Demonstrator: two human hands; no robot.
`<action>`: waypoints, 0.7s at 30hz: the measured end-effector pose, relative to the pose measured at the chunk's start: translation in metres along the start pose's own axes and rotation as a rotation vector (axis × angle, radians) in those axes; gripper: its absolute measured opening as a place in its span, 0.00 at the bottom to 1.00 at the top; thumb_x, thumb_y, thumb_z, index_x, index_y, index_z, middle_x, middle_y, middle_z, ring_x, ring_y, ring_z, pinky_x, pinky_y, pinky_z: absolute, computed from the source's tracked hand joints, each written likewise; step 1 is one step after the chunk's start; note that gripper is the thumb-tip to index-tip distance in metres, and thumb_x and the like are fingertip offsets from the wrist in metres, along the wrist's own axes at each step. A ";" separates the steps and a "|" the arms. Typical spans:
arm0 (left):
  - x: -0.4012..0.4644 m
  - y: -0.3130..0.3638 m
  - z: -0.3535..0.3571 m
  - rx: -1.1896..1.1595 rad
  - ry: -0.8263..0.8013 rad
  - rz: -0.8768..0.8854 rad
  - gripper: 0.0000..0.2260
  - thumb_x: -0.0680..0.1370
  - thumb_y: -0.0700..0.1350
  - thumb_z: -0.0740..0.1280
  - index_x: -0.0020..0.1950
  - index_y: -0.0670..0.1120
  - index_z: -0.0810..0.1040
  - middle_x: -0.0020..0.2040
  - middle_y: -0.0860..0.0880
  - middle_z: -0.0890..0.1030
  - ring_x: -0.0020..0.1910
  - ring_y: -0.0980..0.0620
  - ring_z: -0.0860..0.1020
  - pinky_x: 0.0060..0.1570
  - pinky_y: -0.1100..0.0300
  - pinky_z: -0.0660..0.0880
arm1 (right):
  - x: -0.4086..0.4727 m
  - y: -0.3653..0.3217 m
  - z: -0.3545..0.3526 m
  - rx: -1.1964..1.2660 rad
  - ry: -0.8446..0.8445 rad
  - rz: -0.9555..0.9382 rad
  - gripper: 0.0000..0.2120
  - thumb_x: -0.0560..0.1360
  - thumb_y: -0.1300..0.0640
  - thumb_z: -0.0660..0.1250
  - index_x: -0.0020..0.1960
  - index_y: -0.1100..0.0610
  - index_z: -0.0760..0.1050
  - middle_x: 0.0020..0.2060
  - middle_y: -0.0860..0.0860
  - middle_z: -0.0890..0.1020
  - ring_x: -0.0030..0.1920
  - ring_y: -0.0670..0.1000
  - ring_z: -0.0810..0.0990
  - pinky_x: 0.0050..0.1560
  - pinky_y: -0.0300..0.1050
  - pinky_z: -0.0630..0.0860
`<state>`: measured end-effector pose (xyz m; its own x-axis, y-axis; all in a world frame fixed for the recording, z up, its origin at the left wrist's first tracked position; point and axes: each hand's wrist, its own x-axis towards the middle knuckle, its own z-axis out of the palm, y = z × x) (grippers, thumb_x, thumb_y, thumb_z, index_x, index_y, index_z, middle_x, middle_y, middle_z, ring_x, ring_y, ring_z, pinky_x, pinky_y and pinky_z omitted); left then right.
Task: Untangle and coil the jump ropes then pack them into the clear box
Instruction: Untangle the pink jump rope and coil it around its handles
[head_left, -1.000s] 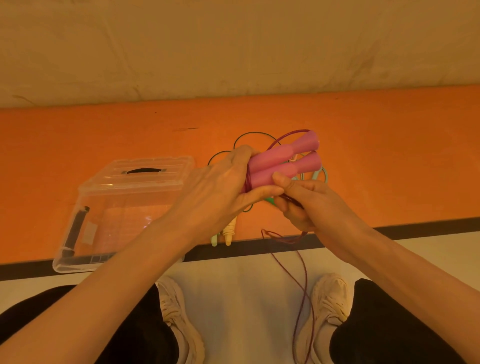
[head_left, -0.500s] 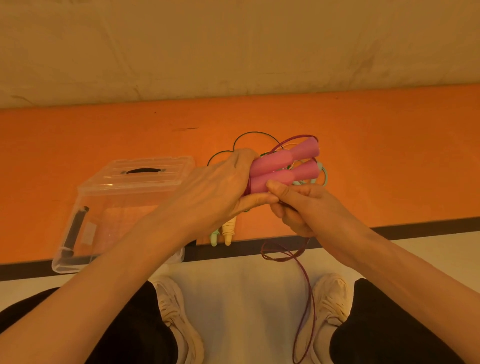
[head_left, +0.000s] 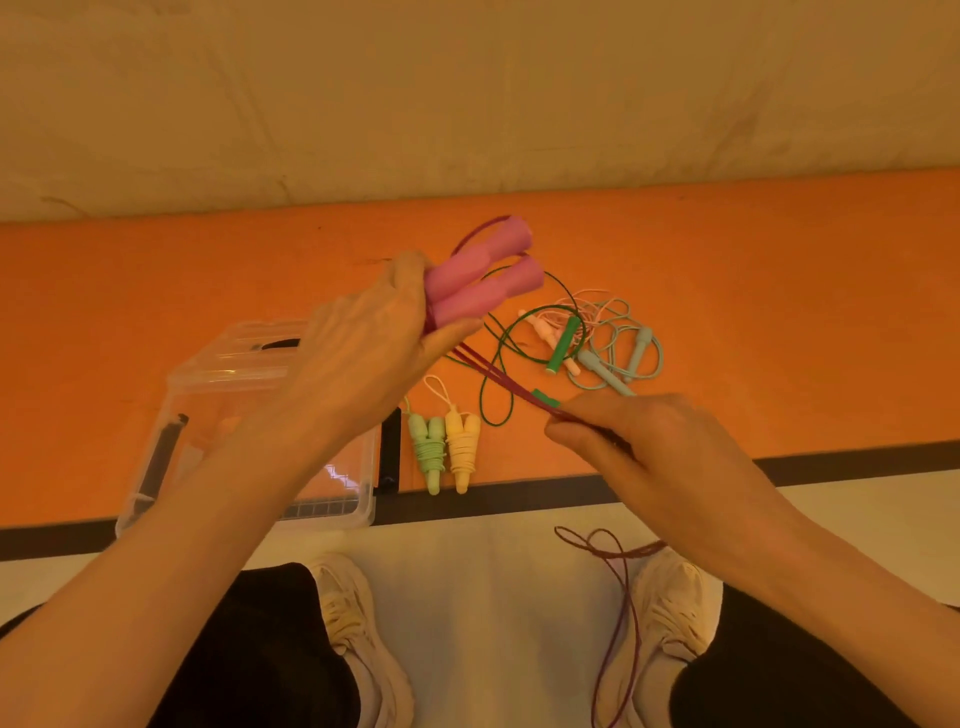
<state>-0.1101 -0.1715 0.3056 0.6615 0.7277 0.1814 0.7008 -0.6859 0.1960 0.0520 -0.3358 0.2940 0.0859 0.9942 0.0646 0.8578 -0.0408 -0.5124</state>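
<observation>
The left hand (head_left: 363, 358) gripped two pink handles (head_left: 480, 283) side by side, fingers and thumb curled round their lower ends, the free ends tilted up and to the right above the orange counter (head_left: 779, 291). The maroon cord (head_left: 498, 374) ran taut from the handles down to the right hand (head_left: 649, 441), which pinched several strands between thumb and fingers. Below that hand the cord hung slack in a loop over the pale floor (head_left: 483, 597), passing the right shoe (head_left: 665, 618) and leaving view at the bottom edge.

The clear box (head_left: 249, 415) lay on the counter at the left, partly behind the left forearm, its near wall level with the counter's dark front edge (head_left: 493, 501). Just right of the box, a coiled mint rope (head_left: 428, 449) and a coiled yellow rope (head_left: 464, 447) lay touching each other, their tips reaching the front edge.

Further back and to the right, a loose tangle lay on the counter: a green handle (head_left: 563, 345) with its dark green cord looping toward the held rope, a pale pink rope (head_left: 587, 306), and a light blue rope (head_left: 631, 353). The three overlapped; which cord passed over which could not be told.

Bare counter lay to the right of the tangle and behind it up to the wall (head_left: 467, 104). The left shoe (head_left: 353, 623) stood on the floor below the box.
</observation>
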 end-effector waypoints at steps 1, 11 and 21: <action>-0.002 0.002 0.003 0.021 -0.018 0.019 0.27 0.75 0.65 0.54 0.62 0.45 0.67 0.52 0.44 0.78 0.44 0.38 0.78 0.37 0.48 0.72 | -0.001 -0.003 -0.005 -0.091 0.045 -0.098 0.19 0.80 0.43 0.53 0.45 0.50 0.78 0.30 0.44 0.76 0.32 0.47 0.74 0.32 0.47 0.71; -0.010 0.020 0.014 0.036 -0.100 0.174 0.33 0.71 0.68 0.41 0.64 0.47 0.66 0.43 0.56 0.65 0.40 0.48 0.74 0.37 0.55 0.63 | 0.013 0.002 -0.036 -0.054 0.295 -0.221 0.14 0.80 0.48 0.55 0.49 0.51 0.78 0.35 0.40 0.74 0.33 0.48 0.75 0.31 0.53 0.72; -0.014 0.024 0.013 0.001 -0.240 0.184 0.38 0.64 0.74 0.46 0.61 0.49 0.67 0.37 0.58 0.62 0.40 0.48 0.71 0.44 0.54 0.60 | 0.019 0.006 -0.039 0.128 0.204 -0.116 0.10 0.80 0.49 0.57 0.43 0.45 0.73 0.31 0.47 0.76 0.33 0.49 0.73 0.34 0.49 0.68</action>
<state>-0.0992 -0.1978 0.2955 0.8213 0.5702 -0.0194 0.5638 -0.8060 0.1803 0.0791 -0.3206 0.3258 0.1020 0.9505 0.2935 0.7980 0.0979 -0.5946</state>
